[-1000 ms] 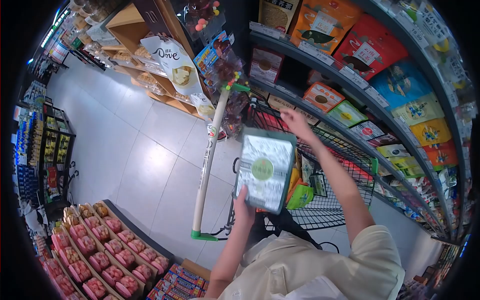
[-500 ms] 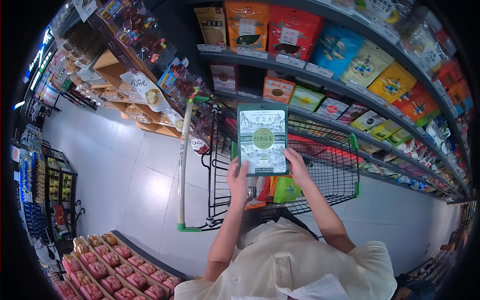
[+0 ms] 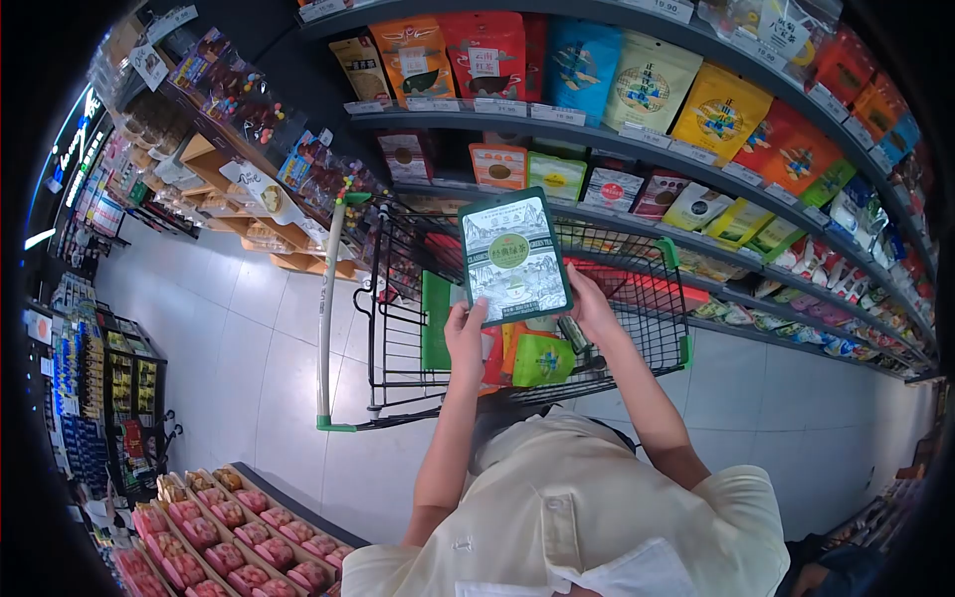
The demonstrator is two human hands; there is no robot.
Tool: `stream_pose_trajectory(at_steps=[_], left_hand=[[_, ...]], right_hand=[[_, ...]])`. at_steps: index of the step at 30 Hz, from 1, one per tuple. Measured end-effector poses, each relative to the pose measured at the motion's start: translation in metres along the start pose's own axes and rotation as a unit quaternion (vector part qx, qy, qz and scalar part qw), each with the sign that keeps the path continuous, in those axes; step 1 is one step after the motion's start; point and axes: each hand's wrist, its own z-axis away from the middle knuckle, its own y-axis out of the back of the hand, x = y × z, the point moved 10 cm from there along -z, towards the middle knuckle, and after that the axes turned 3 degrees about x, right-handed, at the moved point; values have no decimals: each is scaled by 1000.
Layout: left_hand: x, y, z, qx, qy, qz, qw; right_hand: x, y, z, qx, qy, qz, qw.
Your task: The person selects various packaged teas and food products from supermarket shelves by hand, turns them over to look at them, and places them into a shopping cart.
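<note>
A dark green and white tea pouch (image 3: 514, 257) is held up between my two hands, its printed front facing me and tilted slightly. My left hand (image 3: 466, 336) grips its lower left corner, thumb on the front. My right hand (image 3: 590, 303) holds the lower right edge, with its fingers partly hidden behind the pouch. Below the pouch is the black wire shopping cart (image 3: 637, 350). A bright green pouch (image 3: 543, 359) lies in it beside orange and red packets, partly covered by my hands and the held pouch.
Curved shelves with coloured pouches (image 3: 720, 107) run along the right and top. The cart's handle (image 3: 325, 308) stands at the left over the tiled floor (image 3: 239, 328). Trays of pink packages (image 3: 229, 542) are at the bottom left. A wooden shelf unit (image 3: 214, 164) stands at the upper left.
My right hand, earlier off the pouch near the shelf, has come to its right edge. Since half a second ago the pouch has tilted a little. The view has shifted toward the shelves.
</note>
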Motion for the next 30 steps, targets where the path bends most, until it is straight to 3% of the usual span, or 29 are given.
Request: stream_pose_trajectory(at_steps=[3,6,7,9,10,13,14,17,18,21,25,29,30], left_hand=[[-1,-19,9,-28,53,13,998],[6,-25,9,14,-15,-69,997],[28,-29,14,31,-121,-163,979],[68,-47,35,63,-322,-338,882],[76,-61,41,3,-366,-355,860],[65,-89,47,-136,-335,-414,836],[62,-96,48,-161,-300,-397,852],[36,-91,29,-190,-175,-220,941],[37,-90,26,-174,-167,-103,965],[30,-59,8,-77,-7,-14,997],[28,-39,-3,-85,48,129,987],[13,-27,-6,-75,73,124,987],[8,-27,-9,-77,82,133,985]], right_hand=[[-9,11,1,9,34,59,998],[-21,20,2,40,66,126,989],[-25,22,2,59,69,134,987],[-32,23,5,91,75,155,981],[-38,21,7,105,78,169,977],[-45,10,12,116,101,258,954],[-47,4,14,115,111,295,942],[-77,-49,49,137,337,529,766],[-75,-64,57,102,376,514,764],[-64,-105,87,9,458,582,671],[-61,-84,83,-56,410,503,759],[-110,-52,89,153,451,540,694],[-93,-18,60,148,362,452,802]])
